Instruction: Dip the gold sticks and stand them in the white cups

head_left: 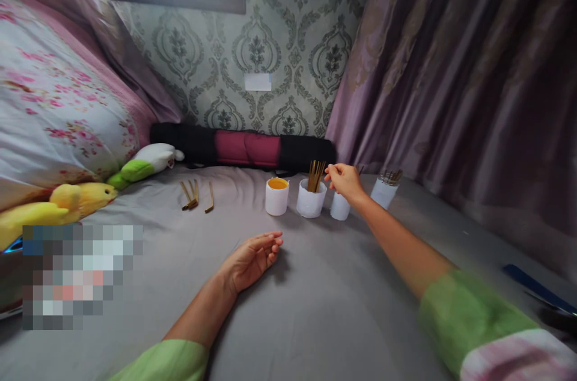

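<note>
My right hand (345, 181) is over a narrow white cup (340, 207), with thumb and fingers pinched together. Whatever is in the pinch, if anything, is too small to make out. Just left of those fingertips, thin brown sticks (315, 175) stand upright in a wider white cup (311, 204). Another white cup (276, 199) holds something orange-yellow. My left hand (253, 259) rests on the grey sheet (306, 321), palm turned sideways, fingers loosely curled and apart, holding nothing. Several brown sticks with dark bent ends (192, 198) lie to the left.
A white container (384, 193) with thin items stands at the right. Plush toys (83, 201) and a floral cushion (67, 98) line the left. A black and maroon roll (247, 146) lies against the wall. Curtains (451, 80) hang right; a dark blue object (536, 285) lies below.
</note>
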Action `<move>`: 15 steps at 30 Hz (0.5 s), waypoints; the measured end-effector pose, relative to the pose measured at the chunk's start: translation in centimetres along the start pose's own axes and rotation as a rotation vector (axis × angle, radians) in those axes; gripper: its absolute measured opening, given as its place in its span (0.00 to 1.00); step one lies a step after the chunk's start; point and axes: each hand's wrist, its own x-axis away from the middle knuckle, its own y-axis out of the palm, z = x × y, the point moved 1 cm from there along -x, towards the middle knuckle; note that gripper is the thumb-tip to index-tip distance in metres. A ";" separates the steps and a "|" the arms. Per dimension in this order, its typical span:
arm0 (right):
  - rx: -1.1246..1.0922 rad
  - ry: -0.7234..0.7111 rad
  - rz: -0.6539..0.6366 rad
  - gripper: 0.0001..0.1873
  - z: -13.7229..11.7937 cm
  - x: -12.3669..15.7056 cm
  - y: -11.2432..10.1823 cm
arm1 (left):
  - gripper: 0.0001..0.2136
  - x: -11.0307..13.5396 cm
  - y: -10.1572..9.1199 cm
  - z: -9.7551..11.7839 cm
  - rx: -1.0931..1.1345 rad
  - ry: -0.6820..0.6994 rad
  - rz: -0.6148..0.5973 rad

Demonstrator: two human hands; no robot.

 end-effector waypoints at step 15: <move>-0.110 0.082 -0.211 0.17 0.6 6.6 3.5 | 0.09 0.2 0.1 0.0 -0.011 0.000 0.001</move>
